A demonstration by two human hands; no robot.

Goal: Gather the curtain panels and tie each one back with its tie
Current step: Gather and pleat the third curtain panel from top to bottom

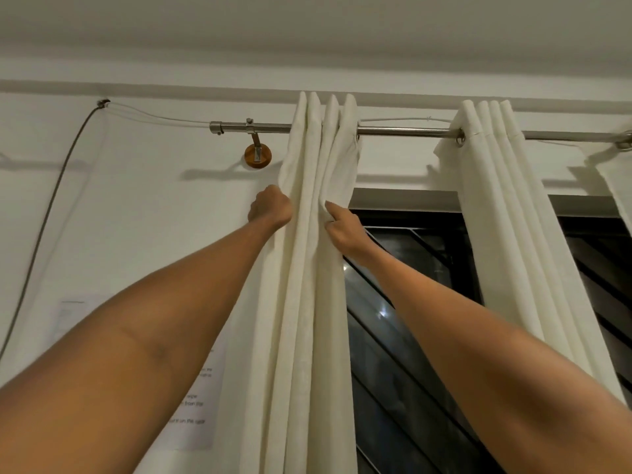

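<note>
My left hand [270, 208] at nine o'clock and right hand [342, 229] at three pinch opposite edges of the pleated cream fabric curtain panel [309, 285], which hangs lengthwise from twelve to six off the brushed steel rod [403, 131], both hands equally near.

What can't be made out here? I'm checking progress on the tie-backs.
All in the head view:
- Ties: none in frame; the left curtain runs off the bottom edge.
- Left hand fingers: hidden behind the fabric folds.
- Right curtain: lower part covered by the right forearm.
- Paper on the wall: print too small and partly hidden by the left forearm.
- Third panel: cut by the right edge.
</note>
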